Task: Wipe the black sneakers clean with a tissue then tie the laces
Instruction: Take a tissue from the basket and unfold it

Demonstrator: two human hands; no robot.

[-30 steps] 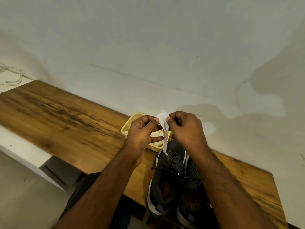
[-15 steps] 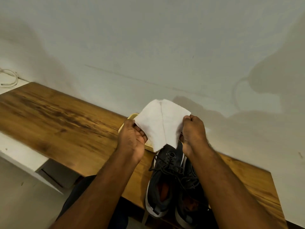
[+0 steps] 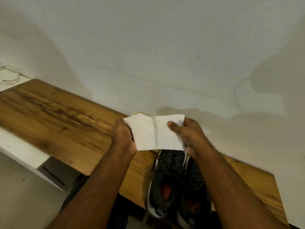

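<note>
A white tissue (image 3: 155, 132) is stretched flat between my hands, above the toes of the sneakers. My left hand (image 3: 123, 138) grips its left edge; my right hand (image 3: 188, 134) pinches its right edge with the thumb on top. Two black sneakers stand side by side on the wooden table (image 3: 57, 119), toes toward the wall. The left sneaker (image 3: 165, 184) shows loose black laces and a white sole. My right forearm covers part of the right sneaker (image 3: 193, 195).
A yellow basket (image 3: 138, 113) is mostly hidden behind the tissue, close to the white wall. A white ledge (image 3: 19, 146) borders the table on the left, with a white cable (image 3: 9, 75) at the far left corner.
Both hands pulled apart and unfolded the tissue from a narrow strip into a flat sheet, then lowered it slightly toward the sneakers.
</note>
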